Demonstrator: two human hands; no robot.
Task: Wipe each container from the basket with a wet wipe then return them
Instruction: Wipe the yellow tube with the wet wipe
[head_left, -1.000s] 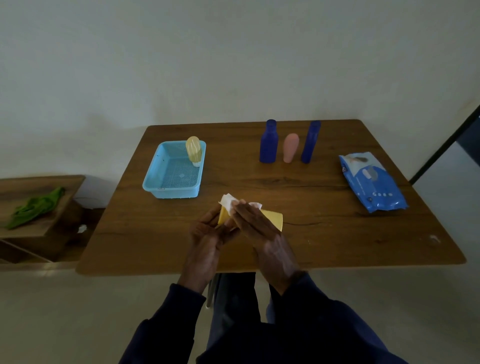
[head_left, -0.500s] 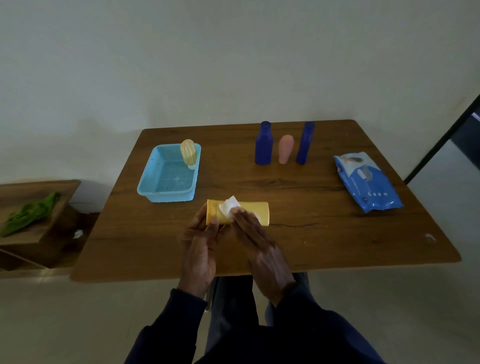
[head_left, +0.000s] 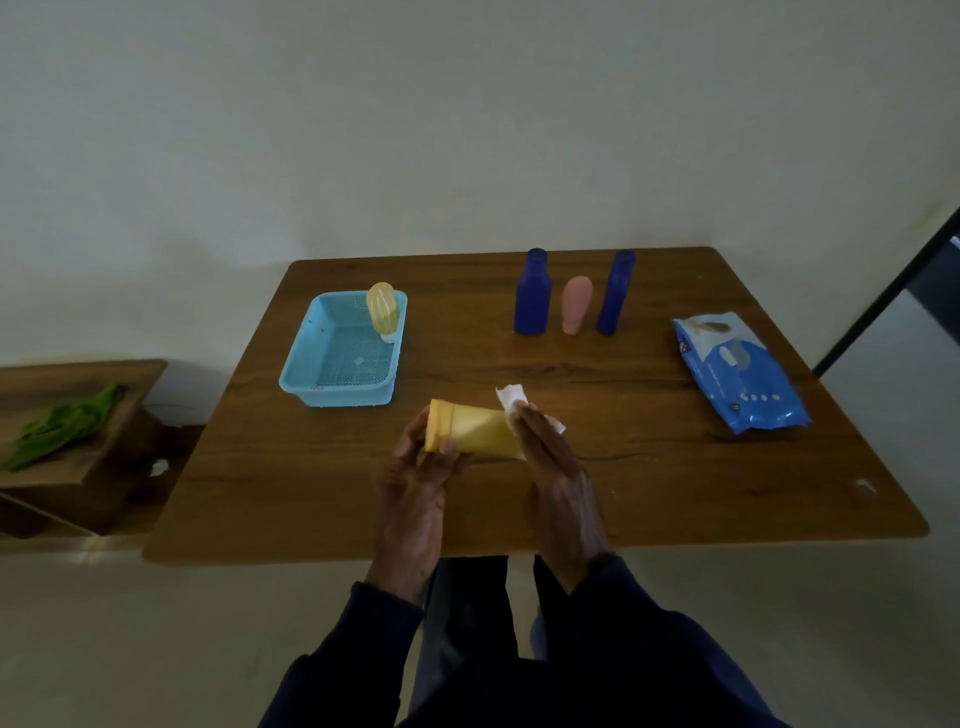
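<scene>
Currently the yellow tube (head_left: 478, 431) lies sideways over the near middle of the tabletop (head_left: 649, 493). Left hand (head_left: 415, 483) grip is clamped round its cap end. Right hand (head_left: 558, 478) grip pinches a white wet wipe (head_left: 511, 397) against the other end. The blue basket (head_left: 343, 399) (pale bottle (head_left: 383, 312) standing inside) sits behind-left.

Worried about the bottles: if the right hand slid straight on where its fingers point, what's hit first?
Probably nothing: past its wet wipe, the right hand aims at bare table between basket and wider blue bottle; depth unclear.
</scene>
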